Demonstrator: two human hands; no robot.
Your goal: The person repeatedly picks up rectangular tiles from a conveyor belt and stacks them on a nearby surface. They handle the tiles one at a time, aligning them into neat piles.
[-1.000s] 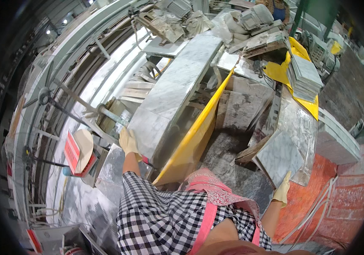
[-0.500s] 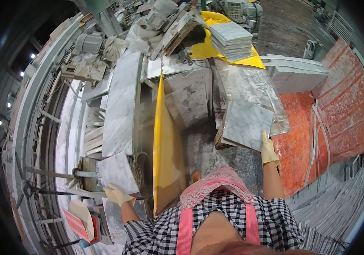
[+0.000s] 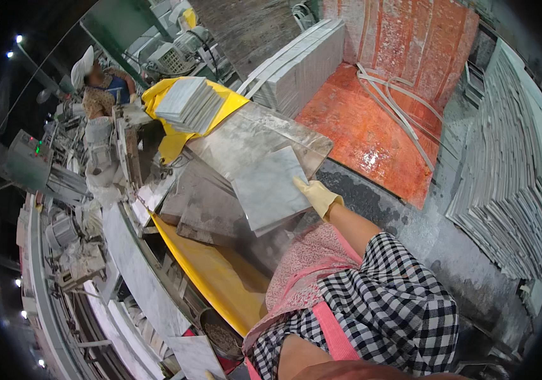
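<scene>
My right hand (image 3: 319, 197), in a cream glove, grips the right edge of a square white-grey marble tile (image 3: 270, 190). The thumb lies along the tile's top face; the fingers beneath are hidden. The tile sits tilted over the near end of a wet, plastic-like covered slab (image 3: 245, 140). Another marble tile (image 3: 196, 356) shows at the bottom edge, beside the conveyor side. Of my left hand, only a sliver of glove seems to show below that tile, so its fingers cannot be seen.
A tile stack (image 3: 190, 104) rests on a yellow sheet (image 3: 230, 100). Behind stands a strapped tile block (image 3: 299, 66) next to an orange board (image 3: 372, 139). Many thin slabs (image 3: 505, 171) lean at right. A yellow panel (image 3: 214, 272) hangs at left. A co-worker (image 3: 103, 92) is far left.
My view has swung to the right. The tile in my right hand now lies farther over the covered slab. My left hand has nearly left the picture.
</scene>
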